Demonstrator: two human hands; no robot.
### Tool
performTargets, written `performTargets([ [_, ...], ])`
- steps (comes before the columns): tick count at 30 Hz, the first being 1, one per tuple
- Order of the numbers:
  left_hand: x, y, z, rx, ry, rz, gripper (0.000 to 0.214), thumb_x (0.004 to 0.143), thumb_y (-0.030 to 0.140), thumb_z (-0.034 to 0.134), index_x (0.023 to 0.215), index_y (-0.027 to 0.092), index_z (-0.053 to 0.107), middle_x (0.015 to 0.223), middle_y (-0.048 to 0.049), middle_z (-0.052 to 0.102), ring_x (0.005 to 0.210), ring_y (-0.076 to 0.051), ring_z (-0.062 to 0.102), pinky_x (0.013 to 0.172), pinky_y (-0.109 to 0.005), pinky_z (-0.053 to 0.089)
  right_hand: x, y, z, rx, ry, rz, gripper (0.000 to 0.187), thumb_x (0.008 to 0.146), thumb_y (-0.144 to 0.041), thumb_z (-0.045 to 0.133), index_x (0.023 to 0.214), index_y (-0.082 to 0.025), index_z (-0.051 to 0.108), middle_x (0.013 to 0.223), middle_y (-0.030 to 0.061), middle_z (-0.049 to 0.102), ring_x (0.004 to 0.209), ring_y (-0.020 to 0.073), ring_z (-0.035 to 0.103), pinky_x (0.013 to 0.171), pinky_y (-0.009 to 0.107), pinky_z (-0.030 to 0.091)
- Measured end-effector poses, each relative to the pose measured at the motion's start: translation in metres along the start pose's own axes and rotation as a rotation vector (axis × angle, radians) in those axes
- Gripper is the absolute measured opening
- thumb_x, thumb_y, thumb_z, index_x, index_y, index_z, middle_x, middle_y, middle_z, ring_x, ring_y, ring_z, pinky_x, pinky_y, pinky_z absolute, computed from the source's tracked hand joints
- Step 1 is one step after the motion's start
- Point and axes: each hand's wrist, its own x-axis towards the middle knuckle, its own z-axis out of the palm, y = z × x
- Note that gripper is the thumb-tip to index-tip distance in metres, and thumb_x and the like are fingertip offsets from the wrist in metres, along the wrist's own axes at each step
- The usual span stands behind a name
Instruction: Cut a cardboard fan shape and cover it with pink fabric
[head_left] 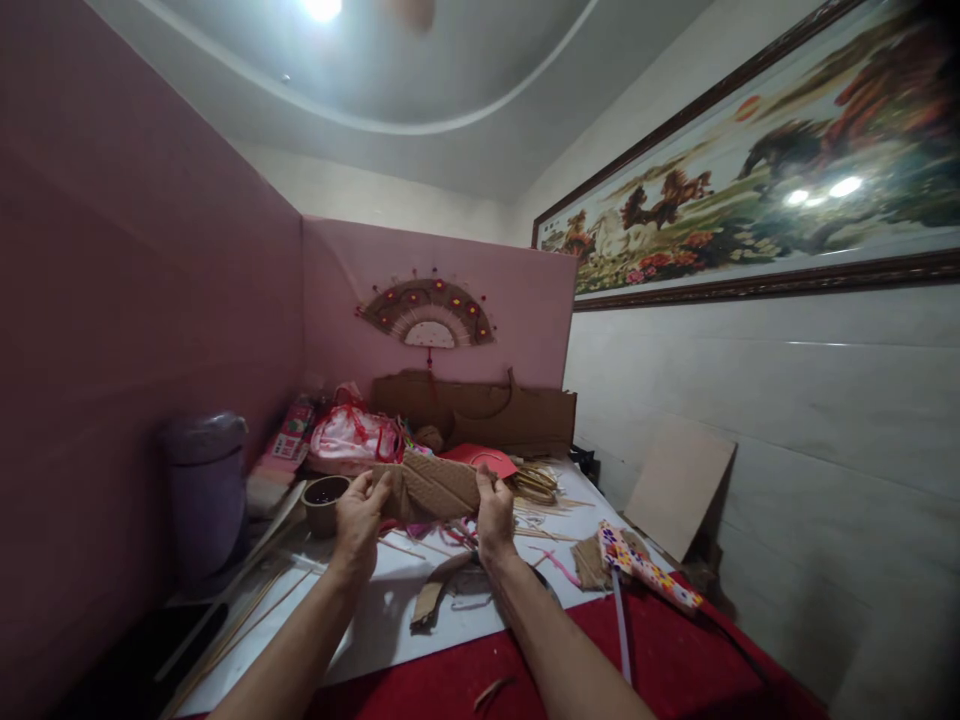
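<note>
Between my two hands, above the white tabletop, is a piece of brown corrugated cardboard with diagonal creases. My left hand pinches its left end, thumb on the near face. At the other end, my right hand grips the edge the same way. A curved cardboard strip lies below, between my forearms. Close to my left hand stands a round brown pot with something dark inside. Red paper shows behind the held piece.
Thin sticks lie scattered on the right. A flowery-patterned object rests on the red cloth by the right edge. At left is a lidded bin. A decorated fan hangs on the pink partition.
</note>
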Motion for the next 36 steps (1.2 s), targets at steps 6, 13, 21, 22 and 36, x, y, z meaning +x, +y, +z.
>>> performTargets([
  [6, -0.004, 0.003, 0.000, -0.093, -0.084, -0.100, 0.046, 0.049, 0.035, 0.081, 0.084, 0.013, 0.061, 0.069, -0.0006, 0.067, 0.054, -0.015, 0.062, 0.048, -0.025, 0.050, 0.003, 0.002, 0.000, -0.069, -0.057, -0.054, 0.042, 0.063, -0.057, 0.065, 0.067, -0.015, 0.063, 0.065, 0.0024, 0.065, 0.065, 0.0171, 0.055, 0.061, 0.026, 0.042],
  [13, -0.005, 0.003, 0.000, -0.135, -0.098, -0.102, 0.042, 0.050, 0.026, 0.082, 0.085, 0.013, 0.062, 0.072, -0.0016, 0.069, 0.059, -0.014, 0.064, 0.056, -0.027, 0.054, 0.000, 0.001, 0.001, 0.033, -0.109, 0.002, 0.043, 0.068, -0.057, 0.061, 0.077, -0.015, 0.060, 0.068, 0.0012, 0.063, 0.062, 0.0145, 0.054, 0.058, 0.025, 0.043],
  [21, -0.003, -0.002, 0.001, -0.185, -0.047, -0.126, 0.033, 0.057, 0.023, 0.077, 0.085, 0.014, 0.061, 0.073, -0.0011, 0.068, 0.060, -0.015, 0.064, 0.055, -0.026, 0.052, -0.006, 0.001, 0.004, 0.081, -0.171, 0.001, 0.037, 0.060, -0.038, 0.074, 0.085, -0.015, 0.060, 0.078, 0.0026, 0.068, 0.070, 0.0171, 0.061, 0.063, 0.027, 0.048],
  [22, -0.004, -0.002, 0.001, -0.192, -0.053, -0.133, 0.030, 0.060, 0.024, 0.075, 0.084, 0.014, 0.061, 0.073, -0.0015, 0.067, 0.061, -0.015, 0.063, 0.056, -0.027, 0.053, -0.005, 0.001, 0.003, 0.102, -0.143, 0.015, 0.037, 0.060, -0.038, 0.073, 0.086, -0.015, 0.060, 0.079, 0.0028, 0.068, 0.071, 0.0172, 0.061, 0.065, 0.028, 0.049],
  [36, -0.006, 0.003, 0.005, -0.307, -0.007, -0.280, 0.010, 0.083, 0.012, 0.048, 0.084, 0.015, 0.058, 0.068, -0.0013, 0.062, 0.058, -0.013, 0.061, 0.062, -0.031, 0.054, 0.011, -0.018, -0.012, 0.381, 0.072, 0.166, 0.029, 0.061, -0.037, 0.070, 0.079, -0.020, 0.055, 0.073, -0.0016, 0.067, 0.068, 0.0155, 0.062, 0.058, 0.026, 0.049],
])
